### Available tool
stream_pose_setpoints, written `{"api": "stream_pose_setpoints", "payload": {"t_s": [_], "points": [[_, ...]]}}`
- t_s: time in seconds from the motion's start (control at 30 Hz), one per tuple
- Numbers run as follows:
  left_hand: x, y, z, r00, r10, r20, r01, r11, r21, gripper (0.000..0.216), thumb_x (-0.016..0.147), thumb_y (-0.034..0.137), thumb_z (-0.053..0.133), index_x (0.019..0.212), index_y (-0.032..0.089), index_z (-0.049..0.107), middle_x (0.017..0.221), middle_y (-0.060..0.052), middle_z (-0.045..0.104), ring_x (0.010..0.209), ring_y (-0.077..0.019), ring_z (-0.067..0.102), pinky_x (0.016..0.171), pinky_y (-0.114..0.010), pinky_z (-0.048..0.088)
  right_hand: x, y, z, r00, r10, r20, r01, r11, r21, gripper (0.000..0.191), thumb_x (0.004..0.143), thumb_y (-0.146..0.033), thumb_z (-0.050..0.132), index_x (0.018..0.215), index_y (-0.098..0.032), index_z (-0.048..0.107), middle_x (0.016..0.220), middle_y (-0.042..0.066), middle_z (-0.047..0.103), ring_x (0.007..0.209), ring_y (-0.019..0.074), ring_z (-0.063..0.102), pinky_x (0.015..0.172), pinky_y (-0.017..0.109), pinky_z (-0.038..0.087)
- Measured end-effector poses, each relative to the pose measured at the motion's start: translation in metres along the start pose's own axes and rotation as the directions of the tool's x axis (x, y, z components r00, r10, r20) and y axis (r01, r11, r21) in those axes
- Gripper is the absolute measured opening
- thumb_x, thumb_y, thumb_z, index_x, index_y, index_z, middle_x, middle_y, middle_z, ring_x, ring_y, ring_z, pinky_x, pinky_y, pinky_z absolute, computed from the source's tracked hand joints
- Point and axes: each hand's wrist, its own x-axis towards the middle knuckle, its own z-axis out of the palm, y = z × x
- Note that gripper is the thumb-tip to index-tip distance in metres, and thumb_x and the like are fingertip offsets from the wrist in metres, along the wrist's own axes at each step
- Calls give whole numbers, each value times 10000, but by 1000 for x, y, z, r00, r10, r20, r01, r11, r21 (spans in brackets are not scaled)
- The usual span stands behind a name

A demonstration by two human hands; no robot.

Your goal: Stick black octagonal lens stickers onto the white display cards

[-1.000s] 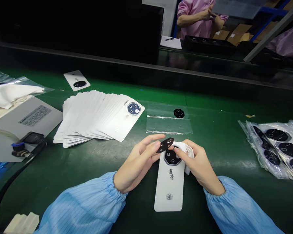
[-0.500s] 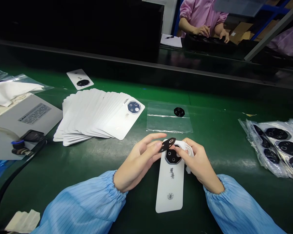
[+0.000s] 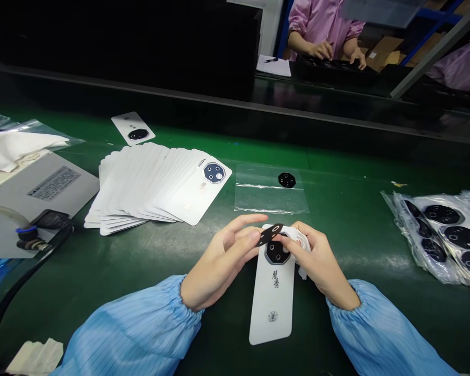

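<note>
A white phone back panel (image 3: 272, 292) with dark characters and a round emblem lies on the bench in front of me. Near its top is a black octagonal camera area (image 3: 278, 253) with round holes. My left hand (image 3: 223, 258) pinches a thin black octagonal camera plate (image 3: 269, 235) by its left edge, tilted above the panel. A crumpled white cloth (image 3: 303, 241) is tucked in my right hand (image 3: 317, 256), which is closed. Its thumb and finger meet over the top of the panel by the plate; whether they touch the plate is hard to see.
Left of centre lies a fanned stack of white panels (image 3: 152, 183), with a single panel (image 3: 133, 128) behind. A clear bag (image 3: 258, 198) bears another black plate (image 3: 287, 180). Bagged black plates (image 3: 450, 235) lie right. A grey box (image 3: 62, 188) stands left. Across the bench, a person (image 3: 325, 31) works.
The black plate in my left hand has tilted slightly more edge-on. Both hands otherwise stay nearly in place, and the view has shifted a little.
</note>
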Motion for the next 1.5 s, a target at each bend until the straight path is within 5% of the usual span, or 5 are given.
{"api": "stream_pose_setpoints", "payload": {"t_s": [0.97, 1.1, 1.23, 1.5], "points": [[4, 4, -1, 997, -39, -63, 25, 978, -207, 375, 934, 417, 477, 1121, 136, 641, 1059, -101, 706, 1138, -263, 587, 983, -362, 457, -29, -16, -10, 992, -93, 91, 62, 954, 294, 351, 955, -385, 501, 664, -190, 501, 648, -12, 488, 595, 121, 489, 543, 241, 375], [3, 4, -2, 999, -28, -37, 18, 967, -253, 386, 930, 429, 479, 1122, 143, 654, 1016, -93, 721, 1104, -246, 610, 970, -339, 465, -32, -19, -9, 977, -17, 213, -80, 896, 436, 338, 959, -397, 480, 701, -185, 538, 642, 5, 500, 573, 135, 497, 534, 259, 379], [0, 5, -5, 999, -21, -39, 10, 962, -272, 404, 907, 441, 519, 1166, 156, 645, 1045, -76, 723, 1096, -240, 621, 992, -335, 458, -31, -22, -12, 951, 59, 302, -244, 743, 624, 332, 927, -357, 520, 647, -179, 502, 577, -10, 411, 498, 116, 422, 472, 254, 309], [-4, 9, -6, 1000, 7, -14, -11, 958, -287, 419, 888, 419, 560, 1187, 136, 637, 1021, -80, 731, 1051, -224, 642, 976, -321, 478, -26, -22, -15, 916, 37, 399, -322, 661, 678, 294, 914, -333, 521, 679, -160, 560, 565, -20, 396, 425, 97, 420, 448, 250, 267]]}}
